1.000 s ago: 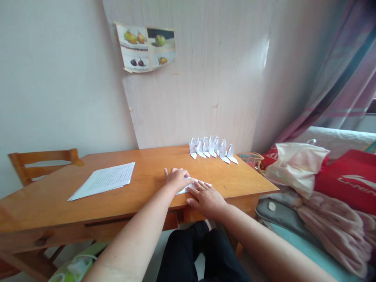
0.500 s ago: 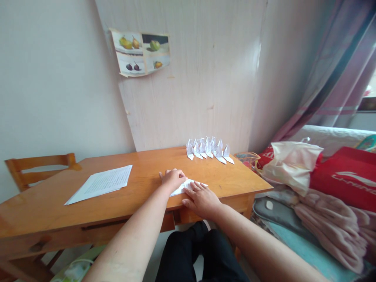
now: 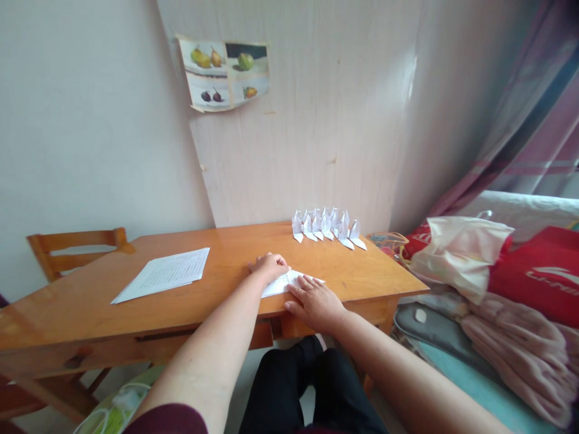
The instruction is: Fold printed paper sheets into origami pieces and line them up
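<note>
A folded white sheet of paper (image 3: 277, 287) with printed lines lies near the front edge of the wooden table. My left hand (image 3: 270, 265) is at its left and far side, fingers curled, with the thumb and forefinger closed at the paper's upper fold; the exact grip is partly hidden. Spread flat over the paper's right part is my right hand (image 3: 317, 301), its fingers extended and pressing down. Beyond the hands, at the back right of the table, several folded paper figures (image 3: 326, 226) stand upright in close rows.
A stack of printed sheets (image 3: 165, 274) lies on the left of the wooden table (image 3: 235, 247). A wooden chair (image 3: 75, 247) stands at the far left. To the right are a white plastic bag (image 3: 470, 250), a red bag (image 3: 538, 271) and a pink blanket (image 3: 511, 349).
The camera view has shifted slightly, so everything sits a little to the right and higher. Both hands stay on the folded paper, with barely any visible movement.
</note>
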Tool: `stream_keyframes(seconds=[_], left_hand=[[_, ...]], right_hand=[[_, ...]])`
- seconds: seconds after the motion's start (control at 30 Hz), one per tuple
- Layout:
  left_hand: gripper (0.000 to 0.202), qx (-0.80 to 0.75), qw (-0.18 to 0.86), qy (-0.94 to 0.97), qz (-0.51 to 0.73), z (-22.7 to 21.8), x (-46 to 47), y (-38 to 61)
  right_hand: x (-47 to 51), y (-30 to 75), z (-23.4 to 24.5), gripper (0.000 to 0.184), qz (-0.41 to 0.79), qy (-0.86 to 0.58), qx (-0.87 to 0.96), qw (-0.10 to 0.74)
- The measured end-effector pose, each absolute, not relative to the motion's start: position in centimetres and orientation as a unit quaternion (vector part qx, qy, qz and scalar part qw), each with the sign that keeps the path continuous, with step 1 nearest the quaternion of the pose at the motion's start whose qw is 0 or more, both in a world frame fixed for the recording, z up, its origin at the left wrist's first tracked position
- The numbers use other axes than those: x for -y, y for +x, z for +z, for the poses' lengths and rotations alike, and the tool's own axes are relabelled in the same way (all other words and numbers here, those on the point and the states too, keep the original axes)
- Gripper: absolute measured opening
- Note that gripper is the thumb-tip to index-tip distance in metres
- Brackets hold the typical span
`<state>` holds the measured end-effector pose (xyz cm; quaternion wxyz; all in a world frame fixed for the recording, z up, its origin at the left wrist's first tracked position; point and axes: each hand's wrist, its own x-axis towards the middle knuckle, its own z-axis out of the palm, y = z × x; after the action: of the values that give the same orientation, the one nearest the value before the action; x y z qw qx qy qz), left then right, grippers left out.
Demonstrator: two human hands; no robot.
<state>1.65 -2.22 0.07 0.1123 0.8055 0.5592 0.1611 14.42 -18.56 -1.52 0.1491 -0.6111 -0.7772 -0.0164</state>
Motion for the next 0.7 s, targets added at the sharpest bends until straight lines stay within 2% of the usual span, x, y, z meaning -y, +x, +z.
stream_keyframes(seconds=[0.7], left_hand=[[0.016,-0.565,0.143,0.794,0.174,-0.3,1.1,1.3]], right_hand=[[18.6,14.5,-1.3,0.058,-0.02,-0.605,0.784,0.142]])
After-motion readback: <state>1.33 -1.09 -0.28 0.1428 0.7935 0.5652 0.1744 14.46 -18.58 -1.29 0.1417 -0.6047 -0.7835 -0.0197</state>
